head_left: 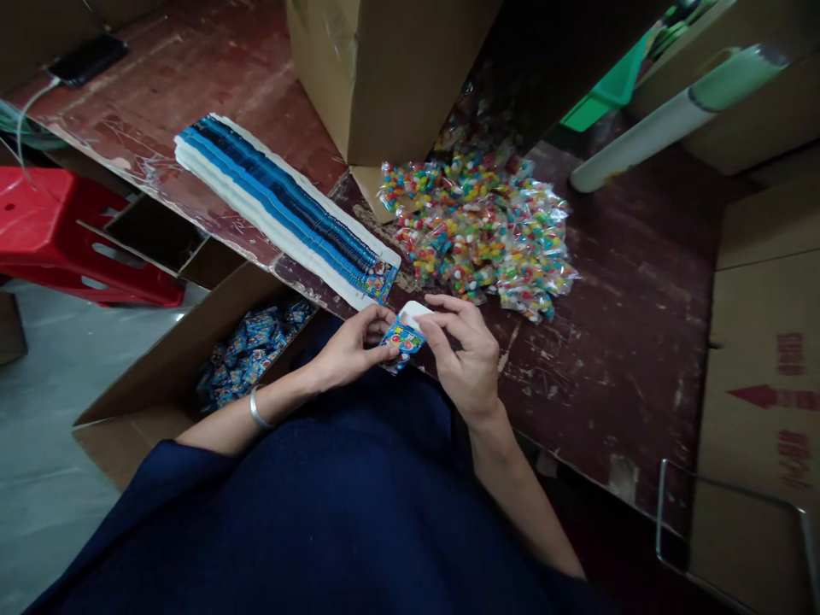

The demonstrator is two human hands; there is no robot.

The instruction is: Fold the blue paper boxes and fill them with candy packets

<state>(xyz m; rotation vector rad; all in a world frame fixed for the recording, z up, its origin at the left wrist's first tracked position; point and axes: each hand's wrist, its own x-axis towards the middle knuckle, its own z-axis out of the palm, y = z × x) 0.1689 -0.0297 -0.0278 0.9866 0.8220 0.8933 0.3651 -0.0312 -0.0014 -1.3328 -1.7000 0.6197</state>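
Observation:
My left hand [355, 346] grips a small blue printed candy box [405, 340] between thumb and fingers, just over the table's front edge. The box's white flap stands up at its top. My right hand [465, 346] is at that flap, thumb and forefinger pinched close together on or beside it; whether anything else is between them is hidden. Beyond my left hand lies a long row of flat blue-and-white box blanks [288, 209], overlapping one another. Past my right hand is a heap of clear bags of multicoloured candies [480, 231].
An open carton [147, 384] holding several small blue boxes [256, 346] stands below the table edge at left. A red stool [70, 231] is beside it. A tall carton [390, 77], a white tube [672, 120] and a green basket [608, 90] are at the back.

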